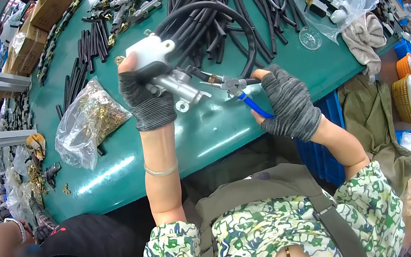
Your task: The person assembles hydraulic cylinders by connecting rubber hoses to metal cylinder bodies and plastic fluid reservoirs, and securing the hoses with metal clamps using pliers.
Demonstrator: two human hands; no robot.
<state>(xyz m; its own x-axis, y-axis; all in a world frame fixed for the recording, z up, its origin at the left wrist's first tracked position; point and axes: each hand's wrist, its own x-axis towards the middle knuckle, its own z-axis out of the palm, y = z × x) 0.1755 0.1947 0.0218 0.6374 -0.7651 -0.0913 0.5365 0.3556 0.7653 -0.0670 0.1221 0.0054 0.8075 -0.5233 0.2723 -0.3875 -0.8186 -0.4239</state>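
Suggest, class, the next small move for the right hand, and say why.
Perhaps ease the blue-handled pliers slightly toward the metal cylinder: the right hand holds them with their tips pointing its way, while the left hand grips it.

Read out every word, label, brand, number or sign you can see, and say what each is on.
No text can be read here.
Red mark on the black garment at lower left: too small to read.
Cardboard boxes at upper left: any print is too blurred to read.
White-and-metal part in the left hand, blue-handled pliers in the right hand: no lettering I can make out.
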